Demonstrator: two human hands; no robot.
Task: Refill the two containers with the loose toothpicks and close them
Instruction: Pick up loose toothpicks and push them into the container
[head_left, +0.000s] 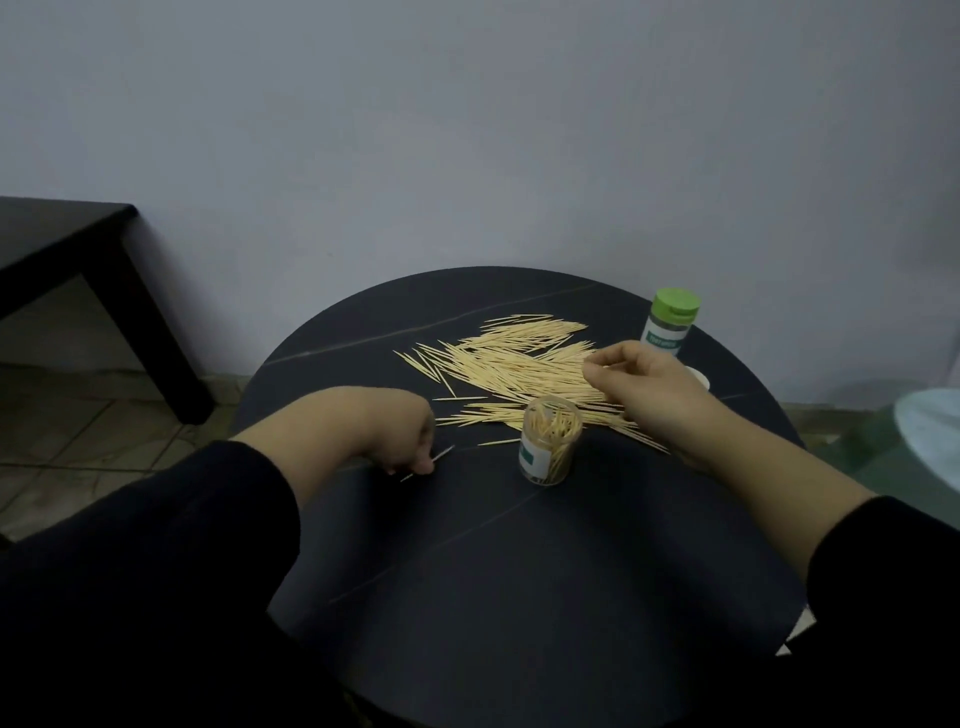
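Note:
A heap of loose toothpicks (511, 364) lies across the far half of the round dark table (519, 571). An open clear container (549, 441), partly filled with toothpicks, stands upright in front of the heap. A second container (670, 325) with a green lid on stands at the back right. My left hand (402, 436) rests on the table left of the open container, fingers pinched on a toothpick (428, 462). My right hand (644, 387) hovers over the right side of the heap, fingertips pinched together; whether it holds toothpicks is unclear. A pale lid-like object (698, 376) peeks out behind my right hand.
A dark low table (78, 244) stands to the left on the tiled floor. A plain wall rises behind the round table. A pale rounded object (930, 431) sits at the right edge of view.

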